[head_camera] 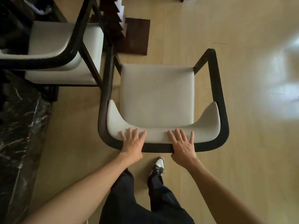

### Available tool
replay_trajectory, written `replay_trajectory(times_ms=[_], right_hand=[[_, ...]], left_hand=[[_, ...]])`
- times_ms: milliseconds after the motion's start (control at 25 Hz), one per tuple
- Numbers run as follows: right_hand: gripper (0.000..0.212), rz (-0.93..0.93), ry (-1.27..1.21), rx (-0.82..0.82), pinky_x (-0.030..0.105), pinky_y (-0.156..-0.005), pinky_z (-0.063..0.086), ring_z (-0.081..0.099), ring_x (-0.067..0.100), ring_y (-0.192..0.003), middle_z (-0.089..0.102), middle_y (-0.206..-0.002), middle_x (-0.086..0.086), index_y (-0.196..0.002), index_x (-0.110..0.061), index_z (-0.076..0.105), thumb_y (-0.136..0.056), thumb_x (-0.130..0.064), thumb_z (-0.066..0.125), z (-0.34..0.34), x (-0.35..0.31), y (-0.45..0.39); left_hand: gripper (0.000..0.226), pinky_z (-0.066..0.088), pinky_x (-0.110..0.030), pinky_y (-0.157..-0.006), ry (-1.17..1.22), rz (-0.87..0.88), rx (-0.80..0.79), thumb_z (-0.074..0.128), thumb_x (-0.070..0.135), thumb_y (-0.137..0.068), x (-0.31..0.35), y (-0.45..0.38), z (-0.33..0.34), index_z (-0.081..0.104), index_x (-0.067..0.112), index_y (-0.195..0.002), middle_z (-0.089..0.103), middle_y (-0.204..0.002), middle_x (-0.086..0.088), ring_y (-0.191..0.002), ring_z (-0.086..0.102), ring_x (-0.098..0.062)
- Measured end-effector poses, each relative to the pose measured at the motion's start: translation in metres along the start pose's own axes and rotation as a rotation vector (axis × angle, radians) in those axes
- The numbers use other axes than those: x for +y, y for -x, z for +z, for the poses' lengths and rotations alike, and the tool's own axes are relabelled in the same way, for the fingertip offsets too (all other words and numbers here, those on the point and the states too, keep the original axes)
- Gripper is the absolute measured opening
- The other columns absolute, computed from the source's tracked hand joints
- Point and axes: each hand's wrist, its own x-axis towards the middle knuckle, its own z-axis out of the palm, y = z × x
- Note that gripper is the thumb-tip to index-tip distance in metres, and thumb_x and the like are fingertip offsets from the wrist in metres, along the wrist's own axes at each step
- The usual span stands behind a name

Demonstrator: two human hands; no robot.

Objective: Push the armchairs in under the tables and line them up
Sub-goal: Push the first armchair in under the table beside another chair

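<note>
A: Where is the armchair (157, 94) she or he is working on?

B: Out on the wood floor (242, 143), directly in front of the person, with its dark curved back rail nearest the body and its pale seat pointing away. A second armchair (64, 50) stands just beside its far left corner, turned at an angle to it, so the two are not lined up.

A: And the hands?

B: Both rest on top of the armchair's backrest. The left hand (133, 143) is left of the rail's middle, the right hand (182, 143) right of it. On each, the fingers (177, 135) are spread apart and laid flat over the pale padding, with the palm bearing on the dark rail. Nothing is clenched; it reads as a pushing hold, not a lifting one.

A: Why two hands, set evenly?

B: My guess is steering. Pressure on both sides of the middle lets the armchair slide straight or swing a little either way. One shoe (157, 165) is planted right behind the rail, which suits leaning into a push.

A: Is there a table?

B: A dark marbled surface (21, 126) lies to the armchair's left, below the second armchair; it may be a table, but I cannot tell. Nothing overhangs the armchair's seat, so it is not yet tucked in.

A: What does the next move need?

B: Probably a turn to match the second armchair without knocking arms.
</note>
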Motion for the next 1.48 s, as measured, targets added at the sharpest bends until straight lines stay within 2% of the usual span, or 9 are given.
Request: replay_trajectory(times_ms=[80,280,720,1280,1480], right_hand=[[0.100,0.026,-0.024,0.016,0.071,-0.117,0.001,0.012,0.039,-0.150,0.025,-0.159,0.013,-0.157,-0.028,0.016,-0.075,-0.032,0.073,0.002,0.001,-0.007],[0.099,0.021,-0.030,0.037,0.066,-0.119,-0.004,0.013,0.040,-0.148,0.026,-0.158,0.013,-0.155,-0.031,0.019,-0.070,-0.031,0.070,-0.002,-0.001,-0.023],[0.097,0.028,-0.062,0.090,0.063,-0.118,-0.009,0.008,0.039,-0.149,0.021,-0.159,0.013,-0.154,-0.034,0.015,-0.072,-0.025,0.066,-0.057,0.006,-0.100],[0.094,0.006,-0.079,0.109,0.065,-0.118,-0.002,0.015,0.038,-0.145,0.028,-0.152,0.013,-0.151,-0.034,0.018,-0.072,-0.025,0.069,-0.137,0.023,-0.224],[0.093,0.005,-0.075,0.117,0.064,-0.118,-0.002,0.016,0.038,-0.145,0.028,-0.151,0.013,-0.151,-0.034,0.019,-0.073,-0.024,0.068,-0.161,0.030,-0.252]], left_hand=[[0.097,0.004,-0.074,-0.111,0.025,-0.008,0.052,0.077,0.022,-0.078,-0.003,-0.004,0.005,0.018,0.030,-0.155,0.022,-0.159,-0.013,-0.149,0.006,-0.044],[0.096,0.004,-0.074,-0.111,0.045,0.017,0.061,0.079,0.028,-0.077,-0.019,-0.015,-0.001,0.023,0.035,-0.155,0.026,-0.160,-0.006,-0.150,0.008,-0.040],[0.094,0.006,-0.076,-0.110,0.046,0.027,0.122,0.079,0.023,-0.074,-0.053,-0.084,-0.063,0.030,0.034,-0.152,0.035,-0.154,-0.006,-0.147,0.015,-0.038],[0.097,0.018,-0.070,-0.108,0.018,0.012,0.165,0.085,0.042,-0.069,-0.099,-0.188,-0.152,0.032,0.037,-0.151,0.044,-0.145,-0.001,-0.138,0.027,-0.031],[0.099,0.016,-0.072,-0.108,0.034,0.007,0.149,0.085,0.041,-0.068,-0.108,-0.218,-0.175,0.031,0.038,-0.151,0.045,-0.144,0.000,-0.138,0.027,-0.032]])
